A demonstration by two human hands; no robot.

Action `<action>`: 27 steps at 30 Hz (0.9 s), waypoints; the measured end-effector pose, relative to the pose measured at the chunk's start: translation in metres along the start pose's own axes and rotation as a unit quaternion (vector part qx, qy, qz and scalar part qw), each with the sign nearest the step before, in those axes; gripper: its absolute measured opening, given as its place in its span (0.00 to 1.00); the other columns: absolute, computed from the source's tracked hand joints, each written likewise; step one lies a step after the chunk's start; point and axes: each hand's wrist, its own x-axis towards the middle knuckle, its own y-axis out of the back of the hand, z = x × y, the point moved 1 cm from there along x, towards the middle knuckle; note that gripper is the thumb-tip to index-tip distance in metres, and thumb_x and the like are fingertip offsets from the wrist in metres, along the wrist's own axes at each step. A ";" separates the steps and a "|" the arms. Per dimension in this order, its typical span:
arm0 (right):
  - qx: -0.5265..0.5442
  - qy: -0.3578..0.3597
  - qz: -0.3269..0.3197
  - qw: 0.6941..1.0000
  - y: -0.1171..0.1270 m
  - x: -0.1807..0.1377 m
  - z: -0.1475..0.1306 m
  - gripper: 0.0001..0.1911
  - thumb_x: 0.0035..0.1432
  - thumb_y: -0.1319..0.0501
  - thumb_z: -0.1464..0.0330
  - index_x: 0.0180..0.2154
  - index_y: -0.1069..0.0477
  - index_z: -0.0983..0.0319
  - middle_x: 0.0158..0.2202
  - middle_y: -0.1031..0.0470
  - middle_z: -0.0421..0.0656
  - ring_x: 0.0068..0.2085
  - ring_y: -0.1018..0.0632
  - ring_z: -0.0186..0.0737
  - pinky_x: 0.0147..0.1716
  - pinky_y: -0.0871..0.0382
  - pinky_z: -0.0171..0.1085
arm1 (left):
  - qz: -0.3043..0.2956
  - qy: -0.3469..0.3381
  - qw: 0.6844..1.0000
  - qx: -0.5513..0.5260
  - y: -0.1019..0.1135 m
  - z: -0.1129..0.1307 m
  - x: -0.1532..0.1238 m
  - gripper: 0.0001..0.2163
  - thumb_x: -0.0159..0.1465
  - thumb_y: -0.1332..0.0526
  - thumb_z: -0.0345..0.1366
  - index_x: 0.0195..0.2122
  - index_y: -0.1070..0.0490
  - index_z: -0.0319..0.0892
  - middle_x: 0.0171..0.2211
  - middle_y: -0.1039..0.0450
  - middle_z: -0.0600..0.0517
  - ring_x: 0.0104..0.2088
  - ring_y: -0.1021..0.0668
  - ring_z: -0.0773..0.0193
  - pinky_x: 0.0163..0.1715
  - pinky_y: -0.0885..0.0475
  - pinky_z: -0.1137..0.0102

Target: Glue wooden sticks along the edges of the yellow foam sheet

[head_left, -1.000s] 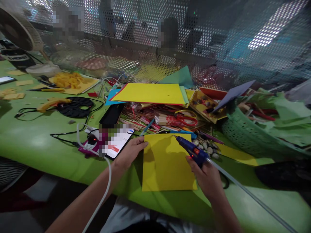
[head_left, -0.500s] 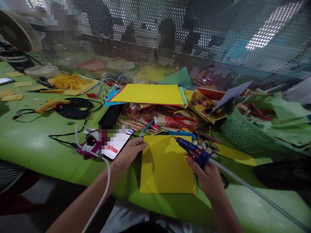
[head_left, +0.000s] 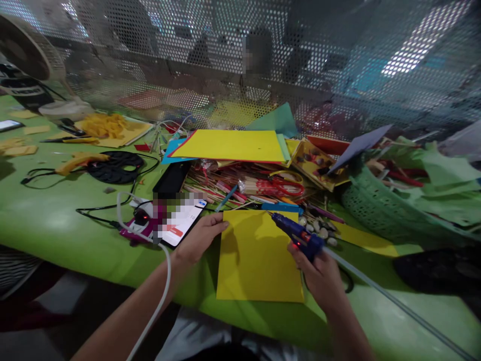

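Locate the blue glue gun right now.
The blue glue gun is in the right hand, nozzle at the top right edge of the yellow sheet, just before the pebbles.

Under the left grip point(head_left: 201, 238) lies a matt, smooth yellow paper sheet point(head_left: 257, 258). The right grip point(head_left: 319, 273) wraps a blue plastic glue gun point(head_left: 296, 234) with a slight sheen. Beneath both, the bench point(head_left: 56, 220) is green, smooth and glossy. Just left of the left grip, a phone point(head_left: 180, 220) shows a shiny glass face. Beyond the gun lie thin wooden sticks point(head_left: 225, 183) and smooth pebbles point(head_left: 319, 229); farther right, a green plastic lattice basket point(head_left: 376, 210).
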 end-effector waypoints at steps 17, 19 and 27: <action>-0.019 0.011 0.017 1.000 0.002 0.001 -0.001 0.25 0.58 0.42 0.48 0.37 0.23 0.64 0.26 0.24 0.46 0.31 0.24 0.47 0.31 0.30 0.41 | 0.006 0.006 1.000 -0.005 0.001 -0.002 0.000 0.15 0.58 0.34 0.40 0.45 0.21 0.40 0.44 0.19 0.46 0.45 0.21 0.54 0.53 0.31 0.62; -0.011 0.006 0.011 1.000 0.000 -0.001 0.003 0.25 0.58 0.42 0.48 0.38 0.24 0.64 0.29 0.23 0.46 0.32 0.24 0.47 0.31 0.30 0.41 | 0.004 0.006 1.000 -0.001 0.001 -0.002 0.000 0.15 0.58 0.34 0.40 0.45 0.21 0.40 0.44 0.19 0.47 0.45 0.21 0.55 0.53 0.32 0.63; -0.021 0.006 -0.004 1.000 -0.002 -0.001 0.006 0.23 0.59 0.42 0.50 0.40 0.24 0.64 0.31 0.23 0.46 0.35 0.24 0.48 0.33 0.31 0.40 | 0.012 0.003 1.000 0.005 -0.002 0.001 0.000 0.15 0.57 0.33 0.41 0.44 0.21 0.40 0.43 0.19 0.46 0.46 0.21 0.53 0.53 0.32 0.62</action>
